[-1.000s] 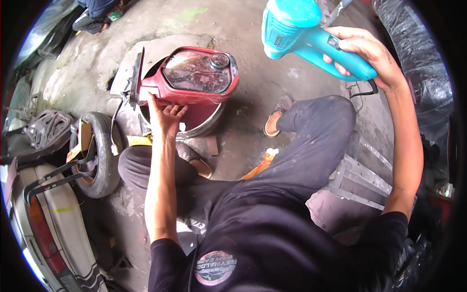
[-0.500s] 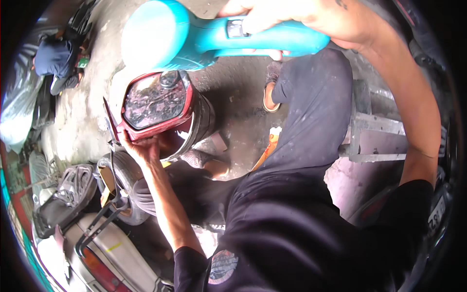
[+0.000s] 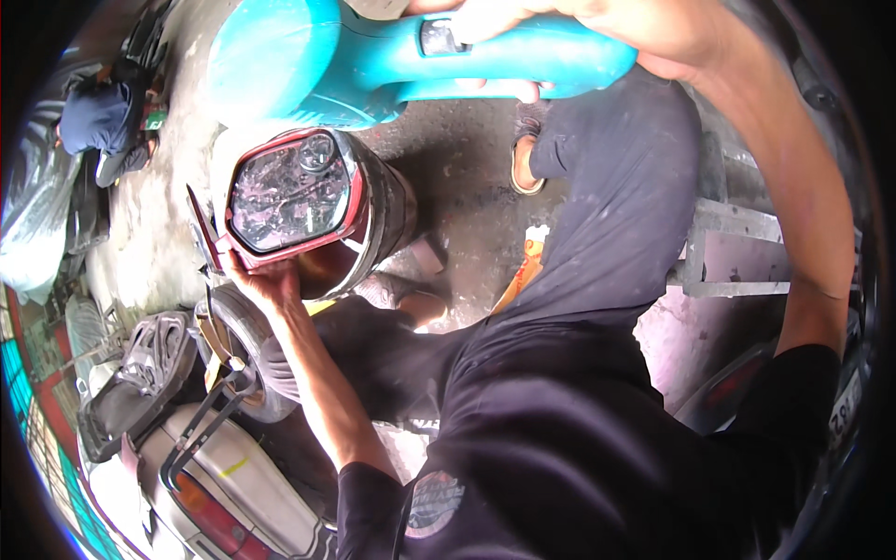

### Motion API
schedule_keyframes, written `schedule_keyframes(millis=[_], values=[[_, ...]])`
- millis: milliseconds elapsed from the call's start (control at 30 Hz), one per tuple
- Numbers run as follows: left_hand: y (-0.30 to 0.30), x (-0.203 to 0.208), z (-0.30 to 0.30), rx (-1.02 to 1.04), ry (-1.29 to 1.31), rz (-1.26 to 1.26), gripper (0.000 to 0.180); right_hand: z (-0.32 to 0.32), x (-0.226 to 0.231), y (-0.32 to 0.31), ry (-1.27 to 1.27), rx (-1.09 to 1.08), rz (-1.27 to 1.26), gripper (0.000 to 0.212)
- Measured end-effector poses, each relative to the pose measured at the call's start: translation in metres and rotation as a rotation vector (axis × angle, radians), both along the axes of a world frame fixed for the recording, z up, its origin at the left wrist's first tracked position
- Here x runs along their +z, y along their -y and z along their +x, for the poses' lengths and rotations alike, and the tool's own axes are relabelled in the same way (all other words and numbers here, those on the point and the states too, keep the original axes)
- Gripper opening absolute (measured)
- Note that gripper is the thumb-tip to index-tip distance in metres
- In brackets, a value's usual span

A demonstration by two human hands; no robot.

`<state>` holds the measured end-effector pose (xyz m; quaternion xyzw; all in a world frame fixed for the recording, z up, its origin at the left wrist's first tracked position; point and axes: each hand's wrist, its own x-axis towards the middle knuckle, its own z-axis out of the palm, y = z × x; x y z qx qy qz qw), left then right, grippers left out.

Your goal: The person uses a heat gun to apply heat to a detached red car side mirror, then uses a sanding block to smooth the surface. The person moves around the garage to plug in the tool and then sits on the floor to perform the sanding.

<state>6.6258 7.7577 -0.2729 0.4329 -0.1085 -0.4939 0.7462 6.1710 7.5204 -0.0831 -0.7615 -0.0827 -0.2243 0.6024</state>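
Both hands are full: the left hand (image 3: 266,280) cups the lower edge of a red scooter headlight housing (image 3: 291,191) propped on a dark drum (image 3: 387,210) at ten o'clock, while the right hand (image 3: 597,23) grips the handle of a teal power tool (image 3: 373,61) at twelve. That housing looks light, stiff and brittle; best held by its rim, off the lens.

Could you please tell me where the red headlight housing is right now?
In the head view, the red headlight housing sits left of centre, resting on a round drum, held from below by the left hand, just under the teal power tool.
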Motion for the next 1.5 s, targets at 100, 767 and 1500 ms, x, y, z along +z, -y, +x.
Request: schedule_keyframes(millis=[100,767,1500], values=[[0.0,0.003,-0.005,0.052,0.006,0.021,0.065,0.009,-0.008,-0.006,0.015,0.025,0.097,0.015],[0.002,-0.004,-0.008,0.219,-0.125,0.042,0.068,0.031,-0.006,-0.037,-0.213,-0.303,0.262,0.025],[0.006,-0.028,0.005,0.242,-0.141,-0.032,0.059,0.06,0.035,-0.068,-0.511,-0.412,0.379,0.038]])
